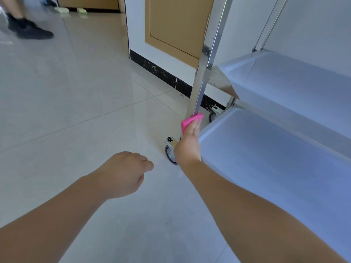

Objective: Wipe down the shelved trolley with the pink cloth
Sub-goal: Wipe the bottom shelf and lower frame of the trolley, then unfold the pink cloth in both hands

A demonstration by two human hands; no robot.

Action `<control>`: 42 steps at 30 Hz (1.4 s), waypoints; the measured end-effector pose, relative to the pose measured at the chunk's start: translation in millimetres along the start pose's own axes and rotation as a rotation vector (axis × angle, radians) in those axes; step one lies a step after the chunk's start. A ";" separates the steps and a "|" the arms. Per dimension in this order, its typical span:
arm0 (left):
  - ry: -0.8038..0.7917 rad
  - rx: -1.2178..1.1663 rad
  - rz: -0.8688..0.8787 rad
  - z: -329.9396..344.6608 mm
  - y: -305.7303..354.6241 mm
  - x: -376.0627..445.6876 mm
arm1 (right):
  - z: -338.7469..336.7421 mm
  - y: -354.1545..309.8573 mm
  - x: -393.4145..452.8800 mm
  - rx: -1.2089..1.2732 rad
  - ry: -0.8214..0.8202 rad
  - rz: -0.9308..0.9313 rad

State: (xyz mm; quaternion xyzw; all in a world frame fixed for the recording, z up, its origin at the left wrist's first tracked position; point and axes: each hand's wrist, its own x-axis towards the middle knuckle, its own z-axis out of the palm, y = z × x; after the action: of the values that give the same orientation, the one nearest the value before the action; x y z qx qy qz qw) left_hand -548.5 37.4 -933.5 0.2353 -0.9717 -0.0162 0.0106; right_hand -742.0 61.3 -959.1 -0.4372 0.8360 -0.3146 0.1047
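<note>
Pale tiled floor (pixel 85 103) under steel trolley (pixel 266 168), wood-panelled wall (pixel 176 25) behind.

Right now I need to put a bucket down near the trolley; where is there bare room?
Bare floor lies left of the leg, and the lower shelf is bare. It is crowded at the caster, where the right hand presses the cloth.

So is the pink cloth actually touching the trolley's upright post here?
Touching. The head view shows the right hand pressing the pink cloth against the lower end of the trolley post, with no gap visible.
</note>
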 end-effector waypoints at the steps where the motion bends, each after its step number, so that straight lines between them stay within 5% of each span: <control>1: 0.002 -0.005 0.004 0.3 -0.5 -1.2 | 8.6 7.7 -3.3 0.008 -0.057 0.039; 12: 0.008 -0.034 -0.069 -2.0 1.2 9.9 | -10.0 21.9 -16.2 0.198 -0.126 0.079; 19: 0.088 -0.416 -0.219 -82.4 32.6 20.2 | -97.3 -42.6 -56.1 0.386 -0.284 0.089; 28: 0.074 -1.023 -0.195 -401.4 55.6 -18.3 | -352.2 -260.3 -74.0 0.795 -0.510 0.155; 33: 0.107 -1.020 -0.144 -599.1 68.7 -3.0 | -538.5 -360.3 -61.2 0.733 -0.505 0.094; 36: 0.146 -0.989 -0.071 -693.5 86.9 17.7 | -642.5 -384.2 -60.0 0.643 -0.407 0.085; 42: 0.097 -1.014 0.202 -812.6 188.5 66.0 | -815.9 -359.0 -110.2 0.680 0.084 0.192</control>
State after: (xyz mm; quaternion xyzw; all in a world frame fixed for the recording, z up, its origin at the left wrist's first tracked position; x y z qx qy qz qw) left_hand -670.4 153.4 -113.7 0.1058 -0.8580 -0.4731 0.1697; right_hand -804.8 352.8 -111.9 -0.2835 0.7243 -0.5814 0.2387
